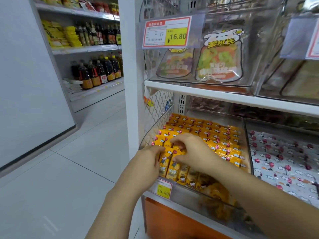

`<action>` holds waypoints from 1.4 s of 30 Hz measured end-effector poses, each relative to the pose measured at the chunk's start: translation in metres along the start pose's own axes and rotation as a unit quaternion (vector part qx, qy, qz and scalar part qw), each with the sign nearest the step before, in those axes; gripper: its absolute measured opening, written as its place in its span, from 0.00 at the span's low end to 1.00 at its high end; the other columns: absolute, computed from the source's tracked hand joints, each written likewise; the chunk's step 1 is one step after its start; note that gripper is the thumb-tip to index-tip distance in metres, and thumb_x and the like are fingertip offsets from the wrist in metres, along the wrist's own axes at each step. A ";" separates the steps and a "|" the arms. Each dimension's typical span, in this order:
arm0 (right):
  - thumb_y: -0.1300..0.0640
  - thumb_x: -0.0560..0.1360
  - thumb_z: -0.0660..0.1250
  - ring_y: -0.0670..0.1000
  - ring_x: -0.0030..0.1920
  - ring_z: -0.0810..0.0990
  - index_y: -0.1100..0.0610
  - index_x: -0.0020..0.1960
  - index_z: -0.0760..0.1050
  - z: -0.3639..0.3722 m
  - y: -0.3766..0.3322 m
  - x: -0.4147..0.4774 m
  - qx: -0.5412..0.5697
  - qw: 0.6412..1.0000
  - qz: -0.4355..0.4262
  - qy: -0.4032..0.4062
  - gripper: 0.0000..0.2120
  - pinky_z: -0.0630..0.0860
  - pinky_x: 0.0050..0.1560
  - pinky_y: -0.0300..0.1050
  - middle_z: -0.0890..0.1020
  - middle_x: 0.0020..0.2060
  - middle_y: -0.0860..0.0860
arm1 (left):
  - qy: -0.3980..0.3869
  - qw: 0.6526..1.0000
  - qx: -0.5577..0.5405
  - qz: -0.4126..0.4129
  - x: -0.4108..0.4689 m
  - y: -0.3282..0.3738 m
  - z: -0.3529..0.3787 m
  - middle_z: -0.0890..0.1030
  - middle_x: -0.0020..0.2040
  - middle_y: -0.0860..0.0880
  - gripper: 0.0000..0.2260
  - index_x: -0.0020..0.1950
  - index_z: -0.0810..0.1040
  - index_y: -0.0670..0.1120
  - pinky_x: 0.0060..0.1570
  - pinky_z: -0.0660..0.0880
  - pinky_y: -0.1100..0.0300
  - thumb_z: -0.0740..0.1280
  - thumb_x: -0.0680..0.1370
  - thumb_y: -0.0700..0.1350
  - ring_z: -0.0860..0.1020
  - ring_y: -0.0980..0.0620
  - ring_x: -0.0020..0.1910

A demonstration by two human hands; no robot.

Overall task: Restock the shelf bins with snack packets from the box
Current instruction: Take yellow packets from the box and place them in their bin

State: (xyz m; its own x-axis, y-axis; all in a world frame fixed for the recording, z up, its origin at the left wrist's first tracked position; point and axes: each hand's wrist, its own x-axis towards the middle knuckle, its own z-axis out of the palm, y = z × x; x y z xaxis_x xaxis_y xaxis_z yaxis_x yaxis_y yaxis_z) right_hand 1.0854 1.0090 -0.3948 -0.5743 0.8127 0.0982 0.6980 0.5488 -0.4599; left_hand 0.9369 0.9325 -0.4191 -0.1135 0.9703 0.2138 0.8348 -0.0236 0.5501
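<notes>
Right hand (193,152) pinched yellow snack packets (224,145); left hand (149,163) touched them, grip unclear. Lower tag (163,189) read 15.80, upper tag (166,32) ¥16.80.

Left grip (148,163) and right grip (193,152) are bare — the left forearm (119,200) and right forearm (259,195) likewise, to the frame's edge.

In the left bin (150,133) lie snack packets (217,135); a second bin (284,127) stands just right, a shelf (224,96) above.
</notes>
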 end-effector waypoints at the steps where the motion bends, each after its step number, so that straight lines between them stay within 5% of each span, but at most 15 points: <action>1: 0.55 0.71 0.74 0.43 0.53 0.72 0.50 0.65 0.73 -0.006 0.002 -0.003 0.003 1.000 -0.006 -0.006 0.24 0.71 0.52 0.35 0.75 0.56 0.46 | 0.004 1.000 -0.007 0.003 0.000 0.001 0.001 0.75 0.64 0.51 0.19 0.70 0.71 0.53 0.55 0.69 0.64 0.58 0.80 0.39 0.74 0.53 0.60; 5: 0.58 0.73 0.72 0.41 0.47 0.78 0.49 0.57 0.77 -0.039 0.012 -0.017 0.022 0.999 -0.024 -0.018 0.15 0.74 0.46 0.29 0.80 0.48 0.45 | 0.014 0.999 -0.039 0.019 0.000 0.008 0.004 0.76 0.64 0.54 0.18 0.68 0.72 0.55 0.58 0.72 0.61 0.59 0.80 0.40 0.74 0.55 0.61; 9: 0.57 0.74 0.70 0.38 0.43 0.81 0.50 0.51 0.79 -0.069 0.023 -0.042 -0.028 0.991 -0.033 -0.128 0.07 0.77 0.48 0.34 0.83 0.43 0.43 | 0.000 0.996 -0.069 0.053 0.000 0.025 0.013 0.78 0.60 0.56 0.16 0.65 0.74 0.54 0.56 0.73 0.63 0.60 0.80 0.41 0.75 0.58 0.57; 12: 0.50 0.73 0.71 0.39 0.47 0.79 0.49 0.56 0.79 -0.076 0.029 -0.059 -0.108 0.972 -0.039 -0.206 0.12 0.77 0.52 0.39 0.82 0.47 0.42 | -0.056 0.992 -0.086 0.077 0.002 0.038 0.022 0.80 0.56 0.56 0.13 0.61 0.77 0.53 0.54 0.74 0.66 0.61 0.80 0.40 0.77 0.59 0.54; 16: 0.52 0.74 0.70 0.41 0.56 0.76 0.44 0.63 0.75 -0.071 0.028 -0.069 -0.163 0.948 -0.057 -0.268 0.18 0.72 0.59 0.42 0.79 0.57 0.41 | -0.139 0.987 0.007 0.083 0.008 0.042 0.034 0.80 0.58 0.56 0.16 0.63 0.77 0.55 0.48 0.70 0.67 0.58 0.81 0.40 0.76 0.57 0.54; 20: 0.53 0.73 0.68 0.46 0.59 0.72 0.40 0.65 0.72 -0.066 0.027 -0.070 -0.257 0.920 -0.079 -0.284 0.21 0.57 0.65 0.53 0.78 0.59 0.40 | -0.131 0.989 0.028 0.057 0.012 0.032 0.033 0.80 0.52 0.58 0.16 0.63 0.77 0.56 0.42 0.71 0.69 0.57 0.81 0.41 0.76 0.62 0.44; 24: 0.48 0.73 0.69 0.48 0.57 0.72 0.42 0.64 0.74 -0.059 0.029 -0.068 -0.287 0.916 -0.091 -0.267 0.20 0.58 0.64 0.52 0.79 0.54 0.41 | -0.103 0.994 -0.008 0.044 0.010 0.023 0.025 0.75 0.41 0.62 0.16 0.62 0.77 0.55 0.32 0.65 0.77 0.57 0.81 0.40 0.71 0.66 0.33; 29: 0.52 0.74 0.68 0.44 0.51 0.74 0.45 0.57 0.79 -0.052 0.029 -0.062 -0.269 0.927 -0.085 -0.248 0.12 0.60 0.60 0.46 0.82 0.46 0.40 | -0.107 0.991 -0.063 0.046 0.010 0.021 0.025 0.79 0.57 0.59 0.16 0.64 0.76 0.53 0.40 0.65 0.82 0.57 0.81 0.39 0.73 0.64 0.48; 33: 0.50 0.75 0.68 0.43 0.50 0.76 0.47 0.57 0.78 -0.043 0.027 -0.053 -0.253 0.929 -0.070 -0.262 0.12 0.63 0.61 0.48 0.84 0.46 0.42 | -0.106 0.990 -0.076 0.047 0.009 0.019 0.026 0.79 0.58 0.59 0.16 0.64 0.76 0.53 0.45 0.67 0.79 0.58 0.81 0.39 0.74 0.64 0.52; 37: 0.54 0.76 0.68 0.48 0.43 0.75 0.55 0.58 0.78 -0.025 0.023 -0.039 -0.199 0.934 -0.070 -0.289 0.12 0.70 0.44 0.42 0.81 0.47 0.48 | -0.097 0.989 -0.096 0.049 0.008 0.017 0.025 0.80 0.56 0.57 0.15 0.63 0.76 0.52 0.46 0.68 0.80 0.58 0.81 0.37 0.75 0.64 0.52; 42: 0.53 0.76 0.67 0.56 0.52 0.76 0.57 0.62 0.75 -0.001 0.028 -0.024 -0.227 0.920 -0.047 -0.315 0.16 0.67 0.43 0.42 0.79 0.55 0.55 | -0.085 0.989 -0.109 0.048 0.006 0.012 0.022 0.80 0.56 0.58 0.15 0.62 0.77 0.52 0.51 0.70 0.76 0.58 0.81 0.37 0.76 0.64 0.56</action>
State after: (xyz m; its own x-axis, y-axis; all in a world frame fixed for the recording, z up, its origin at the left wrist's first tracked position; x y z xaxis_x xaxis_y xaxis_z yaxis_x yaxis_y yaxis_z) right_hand 1.1189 1.0048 -0.4092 -0.6759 0.5615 -0.4774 0.6571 0.7524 -0.0455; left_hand 0.9581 0.9433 -0.4286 0.0679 0.9873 0.1438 0.6998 -0.1499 0.6985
